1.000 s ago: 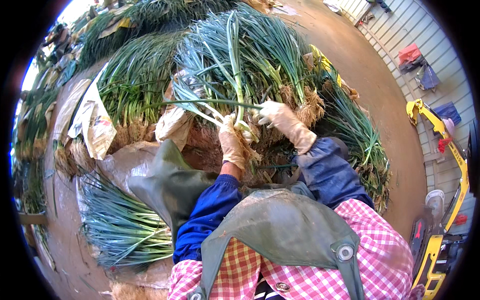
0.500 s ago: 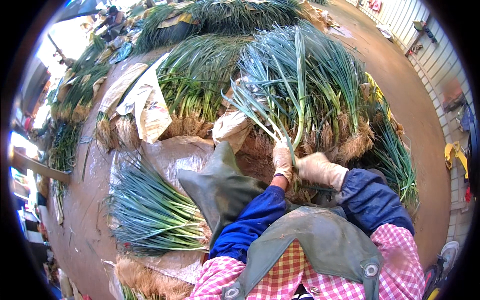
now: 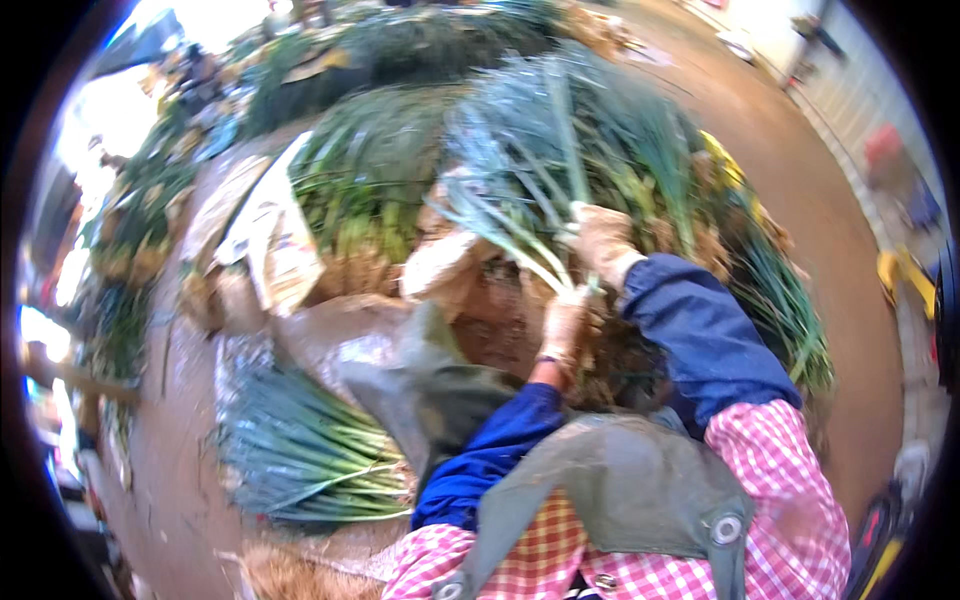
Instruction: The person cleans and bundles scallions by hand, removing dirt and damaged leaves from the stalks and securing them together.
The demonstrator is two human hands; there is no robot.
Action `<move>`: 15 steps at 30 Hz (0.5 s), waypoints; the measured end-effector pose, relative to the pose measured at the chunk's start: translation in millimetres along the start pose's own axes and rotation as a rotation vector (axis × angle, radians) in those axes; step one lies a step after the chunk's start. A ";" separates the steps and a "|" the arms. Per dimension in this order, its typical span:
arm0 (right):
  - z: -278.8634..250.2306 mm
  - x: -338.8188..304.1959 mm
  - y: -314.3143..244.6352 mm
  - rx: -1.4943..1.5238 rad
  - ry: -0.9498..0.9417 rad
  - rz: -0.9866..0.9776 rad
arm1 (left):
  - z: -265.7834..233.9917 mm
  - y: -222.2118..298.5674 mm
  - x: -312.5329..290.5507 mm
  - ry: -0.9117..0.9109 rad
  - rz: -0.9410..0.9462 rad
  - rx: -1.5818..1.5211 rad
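My left hand point(image 3: 567, 325), in a pale, soiled glove, is closed around the lower stalks of a few green onions point(image 3: 535, 258), whose leaves fan up and to the left. Just beyond it, my gloved right hand point(image 3: 603, 243) has its fingers closed at one thick upright green onion stalk point(image 3: 572, 165); motion blur softens the fingertips. Behind both hands leans a big heap of green onions point(image 3: 640, 130) with straw-coloured roots facing me. To the left of my knee, a pile of trimmed-looking green onions point(image 3: 310, 440) lies on a sheet point(image 3: 365, 350), white stem ends toward me.
More green onion bundles point(image 3: 375, 150) stand further back, some beside pale sacking point(image 3: 285, 225). Brown roots point(image 3: 300, 572) lie at the lower left. A wet brown floor point(image 3: 800, 210) runs along the right to a wall with a yellow object point(image 3: 905, 278) near it.
My right hand has moved up and away from me, from beside the left hand to the upright stalk. My left hand still grips the green onions, slightly lower. The whole view has shifted a little.
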State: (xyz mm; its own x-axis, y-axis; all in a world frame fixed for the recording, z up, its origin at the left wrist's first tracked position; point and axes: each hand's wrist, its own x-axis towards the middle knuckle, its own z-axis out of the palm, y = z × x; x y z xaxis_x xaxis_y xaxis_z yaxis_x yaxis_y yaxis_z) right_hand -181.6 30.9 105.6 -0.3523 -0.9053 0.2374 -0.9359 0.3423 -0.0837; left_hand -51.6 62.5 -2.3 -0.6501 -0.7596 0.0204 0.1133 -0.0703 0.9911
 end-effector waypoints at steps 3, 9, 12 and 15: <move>30.2 8.7 60.2 -0.199 0.109 0.013 | 40.1 37.7 -4.9 0.029 -0.386 -0.182; 19.4 -10.7 15.4 -0.030 0.124 -0.033 | 15.9 39.4 -11.5 0.233 -0.390 0.011; 18.2 -28.7 5.1 0.804 -0.225 0.228 | -1.7 -19.4 5.1 0.311 0.066 0.724; 9.0 -63.4 4.4 1.506 -0.663 0.340 | 10.0 -6.7 7.7 0.329 -0.134 -0.664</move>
State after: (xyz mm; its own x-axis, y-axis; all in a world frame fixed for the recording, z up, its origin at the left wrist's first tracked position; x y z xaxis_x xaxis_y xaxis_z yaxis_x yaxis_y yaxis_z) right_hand -163.5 87.6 81.4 -0.0997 -0.9225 -0.3729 0.1451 0.3573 -0.9227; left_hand -64.9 63.5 -7.5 -0.4440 -0.8636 -0.2388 0.5460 -0.4721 0.6921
